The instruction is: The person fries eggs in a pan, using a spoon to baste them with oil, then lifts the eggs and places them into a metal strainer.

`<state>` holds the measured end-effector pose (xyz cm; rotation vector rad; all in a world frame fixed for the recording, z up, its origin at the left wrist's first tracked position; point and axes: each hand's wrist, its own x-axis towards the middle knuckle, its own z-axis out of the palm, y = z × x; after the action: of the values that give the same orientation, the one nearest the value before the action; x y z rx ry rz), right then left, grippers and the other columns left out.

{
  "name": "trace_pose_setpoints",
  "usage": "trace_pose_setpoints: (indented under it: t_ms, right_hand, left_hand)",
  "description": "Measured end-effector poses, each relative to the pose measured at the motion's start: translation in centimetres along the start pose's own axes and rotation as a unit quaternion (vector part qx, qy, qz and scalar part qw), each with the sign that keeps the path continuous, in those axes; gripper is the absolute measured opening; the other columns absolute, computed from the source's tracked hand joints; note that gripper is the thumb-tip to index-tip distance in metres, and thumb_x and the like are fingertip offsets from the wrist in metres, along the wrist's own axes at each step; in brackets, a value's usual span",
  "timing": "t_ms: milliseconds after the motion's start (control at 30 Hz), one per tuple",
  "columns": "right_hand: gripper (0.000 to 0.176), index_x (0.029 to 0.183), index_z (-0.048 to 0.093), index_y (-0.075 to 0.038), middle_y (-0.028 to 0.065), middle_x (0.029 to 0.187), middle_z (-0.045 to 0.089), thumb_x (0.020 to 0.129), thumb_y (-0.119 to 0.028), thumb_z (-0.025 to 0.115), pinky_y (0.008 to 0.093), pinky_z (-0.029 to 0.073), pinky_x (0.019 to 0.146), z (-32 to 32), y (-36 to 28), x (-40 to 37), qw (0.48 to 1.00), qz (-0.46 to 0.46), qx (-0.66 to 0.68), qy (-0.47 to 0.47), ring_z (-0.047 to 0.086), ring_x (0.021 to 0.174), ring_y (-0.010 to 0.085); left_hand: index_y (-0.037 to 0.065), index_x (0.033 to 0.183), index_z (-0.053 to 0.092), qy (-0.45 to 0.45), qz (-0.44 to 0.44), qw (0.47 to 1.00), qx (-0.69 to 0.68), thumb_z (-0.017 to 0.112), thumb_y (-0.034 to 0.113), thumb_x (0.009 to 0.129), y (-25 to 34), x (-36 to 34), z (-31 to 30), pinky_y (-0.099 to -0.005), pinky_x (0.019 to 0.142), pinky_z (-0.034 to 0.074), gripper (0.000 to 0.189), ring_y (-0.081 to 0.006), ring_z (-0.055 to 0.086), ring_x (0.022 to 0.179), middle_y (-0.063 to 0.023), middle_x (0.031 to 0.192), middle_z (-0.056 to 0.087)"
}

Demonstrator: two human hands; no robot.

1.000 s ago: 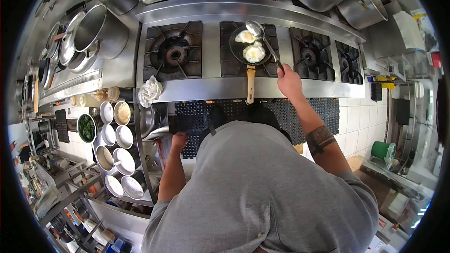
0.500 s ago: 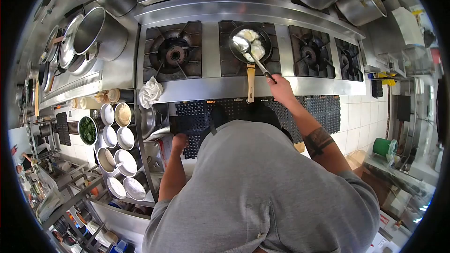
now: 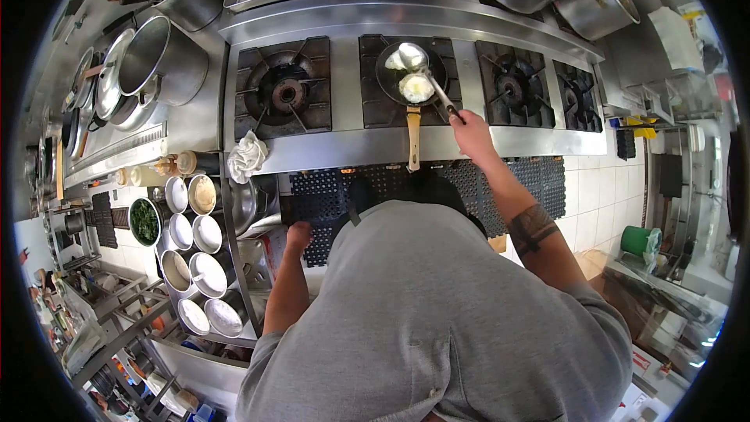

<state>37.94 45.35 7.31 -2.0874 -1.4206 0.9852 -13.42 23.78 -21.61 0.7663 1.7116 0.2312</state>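
On the second burner from the left, a frying pan (image 3: 384, 83) holds two fried eggs (image 3: 416, 89), its wooden handle (image 3: 413, 139) pointing back toward the body. Right hand (image 3: 472, 134) grips the dark end of a large metal spoon (image 3: 413, 56), whose long axis runs forward and leftward over the pan. Eggs lie forward-left of this hand, clearly the nearer one. Left hand (image 3: 298, 236) hangs low beside the torso, well apart from the pan — fingers unreadable, so cannot tell whether clenched or loose. Spoon bowl partly hides the farther egg — contact between them unclear.
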Motion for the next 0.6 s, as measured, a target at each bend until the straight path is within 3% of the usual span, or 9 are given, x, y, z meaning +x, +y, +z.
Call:
trace_pose_setpoints:
  t_ms: [33, 67, 233, 300, 367, 400, 500, 600]
  right_hand:
    - [0.028, 0.104, 0.063, -0.002, 0.0200, 0.081, 0.071, 0.100, -0.028, 0.055, 0.0511, 0.057, 0.066, 0.3, 0.1, 0.3, 0.961, -0.134, -0.214, 0.112, 0.070, 0.068, 0.0382]
    - [0.030, 0.111, 0.062, -0.002, 0.0291, 0.093, 0.071, 0.100, -0.029, 0.055, 0.0572, 0.054, 0.079, -0.5, -2.5, -0.7, 0.965, -0.061, -0.239, 0.092, 0.068, 0.092, 0.0492]
    - [0.032, 0.116, 0.060, -0.003, 0.0286, 0.093, 0.070, 0.100, -0.030, 0.054, 0.0563, 0.053, 0.081, -0.9, -2.9, -1.2, 0.961, -0.040, -0.260, 0.090, 0.067, 0.093, 0.0481]
    - [0.032, 0.115, 0.061, -0.002, 0.0285, 0.094, 0.070, 0.100, -0.030, 0.054, 0.0554, 0.053, 0.081, -0.9, -2.5, -1.7, 0.967, -0.034, -0.234, 0.092, 0.067, 0.094, 0.0480]
    - [0.033, 0.114, 0.062, -0.001, 0.0272, 0.096, 0.070, 0.100, -0.030, 0.054, 0.0537, 0.052, 0.083, -0.6, -1.6, -1.9, 0.987, -0.050, -0.151, 0.006, 0.066, 0.096, 0.0476]
    - [0.033, 0.114, 0.062, -0.001, 0.0272, 0.096, 0.070, 0.100, -0.030, 0.054, 0.0537, 0.052, 0.083, -0.2, -1.3, -2.1, 0.987, -0.050, -0.152, 0.006, 0.066, 0.096, 0.0476]
    - [0.033, 0.111, 0.063, -0.001, 0.0260, 0.099, 0.069, 0.100, -0.030, 0.055, 0.0524, 0.051, 0.085, 1.1, -0.7, -2.3, 0.993, -0.009, -0.114, -0.024, 0.065, 0.098, 0.0472]
    - [0.029, 0.113, 0.066, -0.004, 0.0245, 0.091, 0.069, 0.100, -0.029, 0.058, 0.0475, 0.052, 0.074, 2.5, 1.3, -1.8, 0.987, -0.052, -0.151, 0.020, 0.069, 0.084, 0.0413]
  left_hand:
    - [0.007, 0.106, 0.067, 0.001, 0.000, 1.000, 0.000, 0.051, 0.013, 0.097, 0.3, -0.2, -0.2, -0.0331, 0.054, 0.054, 0.019, -0.0189, 0.071, 0.068, -0.0065, 0.082, 0.068]
    - [0.006, 0.106, 0.067, -0.006, 0.006, 1.000, 0.022, 0.051, 0.013, 0.098, 0.8, -0.5, -0.4, -0.0338, 0.055, 0.055, 0.019, -0.0190, 0.072, 0.070, -0.0063, 0.082, 0.068]
    - [0.007, 0.105, 0.067, 0.019, 0.030, 0.999, 0.000, 0.054, 0.013, 0.096, 1.2, -1.7, 0.1, -0.0343, 0.054, 0.055, 0.017, -0.0183, 0.070, 0.068, -0.0055, 0.081, 0.068]
    - [0.004, 0.075, 0.067, 0.068, -0.022, 0.996, -0.062, 0.065, 0.019, 0.085, 1.9, -2.6, 0.6, -0.0384, 0.056, 0.055, 0.018, -0.0232, 0.069, 0.060, -0.0115, 0.067, 0.069]
    - [0.008, 0.095, 0.067, -0.008, 0.131, 0.985, 0.111, 0.059, 0.015, 0.092, -5.7, 3.3, 0.9, -0.0340, 0.052, 0.052, 0.011, -0.0190, 0.065, 0.059, -0.0065, 0.075, 0.067]
    - [0.009, 0.106, 0.067, -0.029, 0.213, 0.959, 0.182, 0.057, 0.013, 0.096, -4.5, 2.6, 0.6, -0.0317, 0.049, 0.051, 0.015, -0.0169, 0.063, 0.059, -0.0040, 0.079, 0.067]
    - [0.010, 0.105, 0.066, -0.005, 0.229, 0.948, 0.220, 0.051, 0.012, 0.098, -6.0, 2.8, 1.3, -0.0320, 0.047, 0.049, 0.017, -0.0174, 0.063, 0.059, -0.0045, 0.082, 0.067]
    - [0.010, 0.104, 0.066, -0.043, 0.202, 0.952, 0.227, 0.052, 0.011, 0.098, -4.9, 2.4, 0.8, -0.0347, 0.046, 0.051, 0.016, -0.0191, 0.066, 0.060, -0.0045, 0.083, 0.068]
